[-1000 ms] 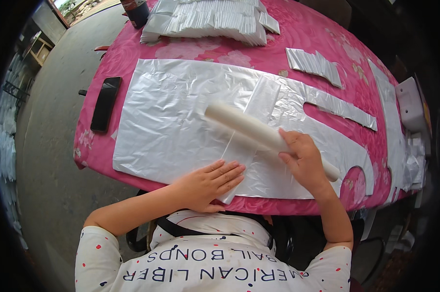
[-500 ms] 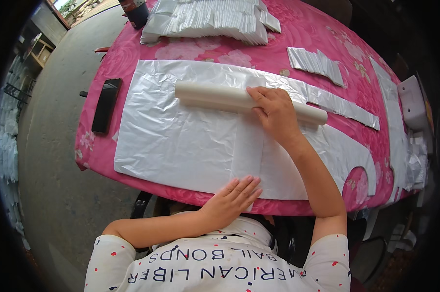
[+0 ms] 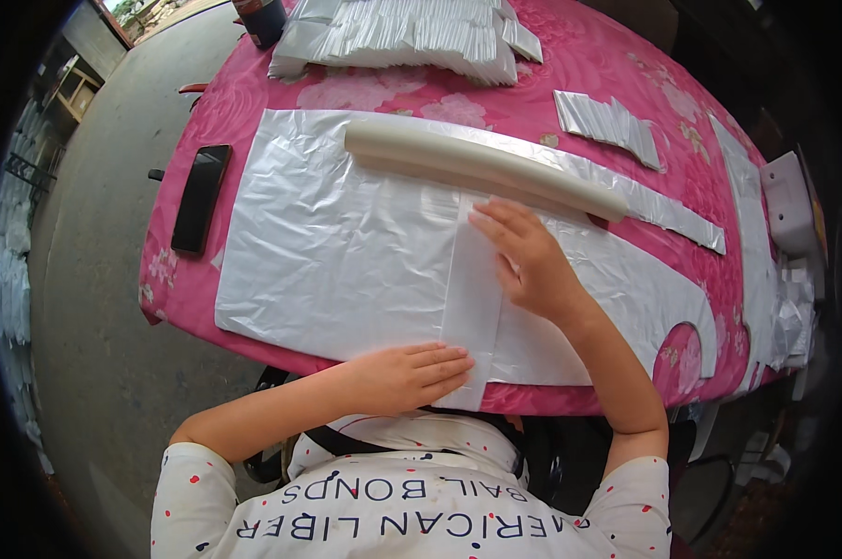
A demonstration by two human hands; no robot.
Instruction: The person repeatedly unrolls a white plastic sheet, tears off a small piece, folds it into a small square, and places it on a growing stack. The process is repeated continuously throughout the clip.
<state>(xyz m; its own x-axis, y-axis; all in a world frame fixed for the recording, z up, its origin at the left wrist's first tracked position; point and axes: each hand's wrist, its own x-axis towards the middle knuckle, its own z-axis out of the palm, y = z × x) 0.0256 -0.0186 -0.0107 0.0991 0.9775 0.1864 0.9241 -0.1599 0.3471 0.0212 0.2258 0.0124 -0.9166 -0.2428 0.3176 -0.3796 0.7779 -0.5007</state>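
Observation:
A flat pile of thin white plastic bags [image 3: 332,252] lies across the table before me, its handle cut-out at the right. Across its far part rests a long off-white tube [image 3: 481,170], apart from both hands. A pale, narrow strip [image 3: 467,298] runs from near the tube to the near table edge, over the bags. My left hand [image 3: 413,374] lies flat at the near edge, fingers together and stretched out, their tips on the strip. My right hand [image 3: 525,256] is over the strip's far part, fingers extended and slightly bent, thumb apart, holding nothing.
On the pink flowered tablecloth [image 3: 188,112] lie a black phone [image 3: 201,200] at the left, a big stack of folded white bags [image 3: 402,42] at the back and a smaller stack [image 3: 607,126] at the right. A dark jar [image 3: 262,20] stands at the far left.
My right hand has let go of the tube and come nearer to me. The tube has shifted slightly away. My left hand has slid a little left and turned flatter.

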